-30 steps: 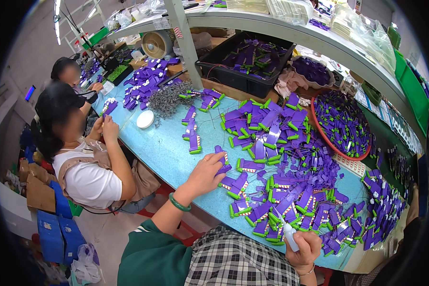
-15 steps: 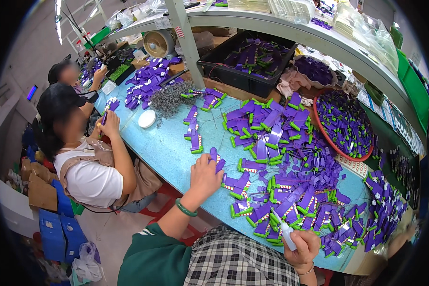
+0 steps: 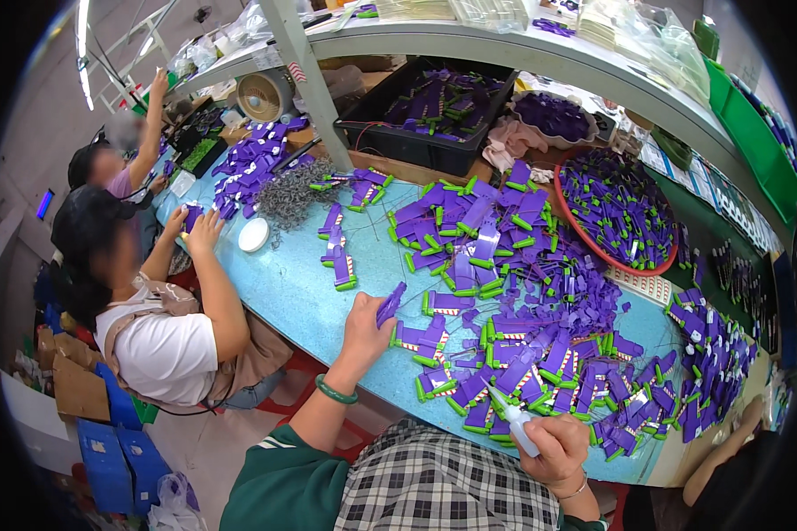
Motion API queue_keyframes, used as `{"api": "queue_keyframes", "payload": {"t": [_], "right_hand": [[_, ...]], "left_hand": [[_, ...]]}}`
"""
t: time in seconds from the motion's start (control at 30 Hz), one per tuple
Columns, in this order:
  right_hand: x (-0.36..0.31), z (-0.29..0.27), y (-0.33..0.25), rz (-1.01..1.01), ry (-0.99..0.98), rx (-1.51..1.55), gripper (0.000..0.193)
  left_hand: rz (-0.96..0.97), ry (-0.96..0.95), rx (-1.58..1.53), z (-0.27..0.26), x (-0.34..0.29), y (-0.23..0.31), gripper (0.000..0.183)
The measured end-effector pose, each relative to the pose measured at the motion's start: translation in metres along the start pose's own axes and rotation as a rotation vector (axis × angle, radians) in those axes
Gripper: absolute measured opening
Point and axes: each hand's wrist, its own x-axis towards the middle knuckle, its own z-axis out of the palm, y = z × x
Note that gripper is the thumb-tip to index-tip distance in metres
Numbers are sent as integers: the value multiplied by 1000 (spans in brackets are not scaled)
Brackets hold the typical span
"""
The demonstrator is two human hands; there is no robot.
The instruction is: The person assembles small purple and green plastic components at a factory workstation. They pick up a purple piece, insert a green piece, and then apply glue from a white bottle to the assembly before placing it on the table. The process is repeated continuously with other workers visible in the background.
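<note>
My left hand (image 3: 366,329) is closed round a purple plastic part (image 3: 390,304), holding it up off the blue table top; a green bangle circles that wrist. In my right hand (image 3: 556,450) is a small whitish squeeze bottle (image 3: 523,434), its thin nozzle slanting up and left over the pile. Purple-and-green plastic pieces (image 3: 480,265) with striped patches lie heaped in front of both hands. A short column of similar pieces (image 3: 336,248) lies farther off to the left.
An orange-red basin (image 3: 639,270) and a black crate (image 3: 398,142), both full of purple parts, stand at the back. A shelf post (image 3: 305,84) rises beside a grey tangle of small bits (image 3: 297,195) and a white round lid (image 3: 253,234). Co-workers sit left; another's arm (image 3: 726,451) shows at right.
My left hand has turned the purple part, which now points up and right. The bottle nozzle has shifted slightly left. A far-left co-worker has raised an arm, and the view has shifted a little.
</note>
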Motion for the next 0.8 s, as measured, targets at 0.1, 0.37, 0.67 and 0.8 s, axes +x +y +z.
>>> {"api": "queue_keyframes", "payload": {"t": [0.1, 0.37, 0.67, 0.8], "right_hand": [[4, 2, 2, -49, -14, 45, 46], [12, 8, -1, -34, 78, 48, 44], [15, 10, -3, 101, 104, -77, 37], [17, 12, -4, 115, 93, -75, 37]], "left_hand": [[-96, -79, -456, -3, -5, 14, 42], [-270, -676, -1333, -13, -35, 115, 31], [-217, -902, -1412, 15, -47, 123, 36], [-228, -956, -1473, 22, -52, 116, 38]]}}
